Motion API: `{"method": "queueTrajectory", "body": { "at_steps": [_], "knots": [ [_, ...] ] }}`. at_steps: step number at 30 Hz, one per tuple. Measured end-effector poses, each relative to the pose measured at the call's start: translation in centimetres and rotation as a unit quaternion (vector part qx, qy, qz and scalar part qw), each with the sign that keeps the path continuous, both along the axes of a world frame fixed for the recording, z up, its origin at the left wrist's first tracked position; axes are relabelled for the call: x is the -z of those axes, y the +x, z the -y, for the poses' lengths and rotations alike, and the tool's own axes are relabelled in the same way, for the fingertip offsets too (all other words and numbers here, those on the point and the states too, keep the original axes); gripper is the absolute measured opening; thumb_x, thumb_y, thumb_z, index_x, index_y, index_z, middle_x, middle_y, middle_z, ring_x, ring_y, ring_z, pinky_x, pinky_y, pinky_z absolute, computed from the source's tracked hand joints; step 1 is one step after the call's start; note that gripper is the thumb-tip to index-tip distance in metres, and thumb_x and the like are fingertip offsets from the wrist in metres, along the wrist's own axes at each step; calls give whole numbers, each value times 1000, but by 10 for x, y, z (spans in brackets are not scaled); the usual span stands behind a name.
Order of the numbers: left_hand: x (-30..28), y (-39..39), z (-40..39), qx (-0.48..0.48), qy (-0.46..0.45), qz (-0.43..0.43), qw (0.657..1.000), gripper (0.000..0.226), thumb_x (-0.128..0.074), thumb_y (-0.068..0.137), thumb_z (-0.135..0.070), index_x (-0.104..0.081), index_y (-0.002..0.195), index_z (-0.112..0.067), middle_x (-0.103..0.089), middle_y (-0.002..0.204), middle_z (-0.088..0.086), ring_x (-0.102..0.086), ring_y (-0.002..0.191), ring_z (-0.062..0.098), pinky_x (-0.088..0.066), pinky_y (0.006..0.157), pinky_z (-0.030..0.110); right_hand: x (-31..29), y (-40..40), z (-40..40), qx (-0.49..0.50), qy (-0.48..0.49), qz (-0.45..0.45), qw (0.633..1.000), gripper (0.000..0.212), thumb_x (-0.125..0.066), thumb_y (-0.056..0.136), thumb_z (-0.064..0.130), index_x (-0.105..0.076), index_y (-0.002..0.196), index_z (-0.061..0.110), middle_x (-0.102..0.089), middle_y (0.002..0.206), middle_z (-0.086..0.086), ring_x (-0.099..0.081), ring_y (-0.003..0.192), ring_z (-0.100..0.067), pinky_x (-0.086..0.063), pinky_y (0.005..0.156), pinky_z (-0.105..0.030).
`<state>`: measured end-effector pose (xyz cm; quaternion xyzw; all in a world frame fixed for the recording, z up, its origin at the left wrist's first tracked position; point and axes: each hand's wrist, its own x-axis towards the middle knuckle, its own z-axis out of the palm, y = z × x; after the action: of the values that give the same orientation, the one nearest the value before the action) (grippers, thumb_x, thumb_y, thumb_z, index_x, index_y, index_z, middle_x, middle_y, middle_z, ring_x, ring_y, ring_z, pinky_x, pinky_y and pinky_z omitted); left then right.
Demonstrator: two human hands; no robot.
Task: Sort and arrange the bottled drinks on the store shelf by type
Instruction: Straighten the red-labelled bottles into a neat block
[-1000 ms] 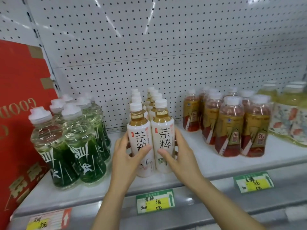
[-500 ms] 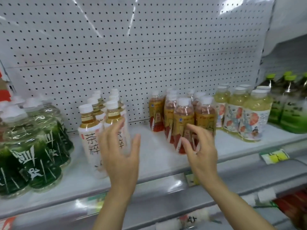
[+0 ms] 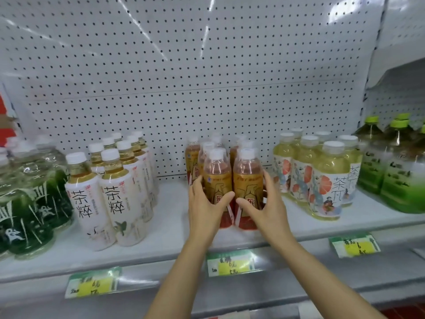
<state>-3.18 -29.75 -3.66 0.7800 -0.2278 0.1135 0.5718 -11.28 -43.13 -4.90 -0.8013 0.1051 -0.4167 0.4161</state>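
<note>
Two rows of red-and-gold labelled tea bottles (image 3: 217,178) stand mid-shelf on the white shelf (image 3: 170,229). My left hand (image 3: 204,208) wraps the left front bottle, and my right hand (image 3: 262,203) wraps the right front bottle (image 3: 247,176). Both hands cup the pair from the outer sides, thumbs meeting in front. Left of them stand white-labelled tea bottles (image 3: 122,196) in two rows. At the far left are dark green bottles (image 3: 32,203). To the right stand pale yellow bottles with orange fruit labels (image 3: 326,180), then larger green-capped bottles (image 3: 400,171).
A white pegboard back wall (image 3: 184,77) rises behind the bottles. Price tags (image 3: 231,264) hang on the shelf's front rail, one under each group. A strip of a red box (image 3: 4,118) shows at the far left edge. Gaps of bare shelf separate the bottle groups.
Both hands left the white-labelled bottles, moved right across the shelf, and now close around the front pair of red-and-gold bottles. The view has shifted right too.
</note>
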Motion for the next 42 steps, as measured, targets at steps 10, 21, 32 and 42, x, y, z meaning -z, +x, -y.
{"method": "queueTrajectory", "body": {
  "at_steps": [10, 21, 32, 42],
  "knots": [
    [-2, -19, -24, -12, -18, -11, 1000, 83, -85, 66, -54, -46, 137, -32, -59, 130, -9, -59, 113, 9, -56, 95, 40, -7, -6, 10, -30, -5, -32, 999, 91, -82, 69, 49, -36, 146, 34, -52, 138, 10, -50, 121, -6, -48, 99, -34],
    [-5, -23, -37, -1, -13, -8, 1000, 70, -87, 70, -41, -49, 127, -29, -61, 123, -12, -56, 108, -3, -51, 86, 21, -8, -11, -1, -38, -5, -48, 998, 96, -82, 71, 46, -32, 151, 26, -44, 148, 7, -43, 133, -9, -39, 107, -28],
    [-87, 32, -43, 10, -70, 47, 996, 38, -58, 98, -41, -62, 133, -28, -64, 123, -17, -59, 111, -2, -47, 97, 22, -70, 6, 49, -45, 54, 38, 997, 49, -56, 94, 42, -48, 139, 25, -54, 109, 24, -52, 100, 10, -44, 86, -17],
    [-107, 92, -1, 137, 51, -29, 989, 40, -67, 94, -32, -66, 132, -18, -67, 128, -1, -64, 113, 11, -53, 96, 29, -89, 62, 62, -116, 15, -90, 989, 51, -57, 88, 60, -60, 89, 9, -67, 90, -10, -62, 78, -24, -52, 73, -41]
  ]
}}
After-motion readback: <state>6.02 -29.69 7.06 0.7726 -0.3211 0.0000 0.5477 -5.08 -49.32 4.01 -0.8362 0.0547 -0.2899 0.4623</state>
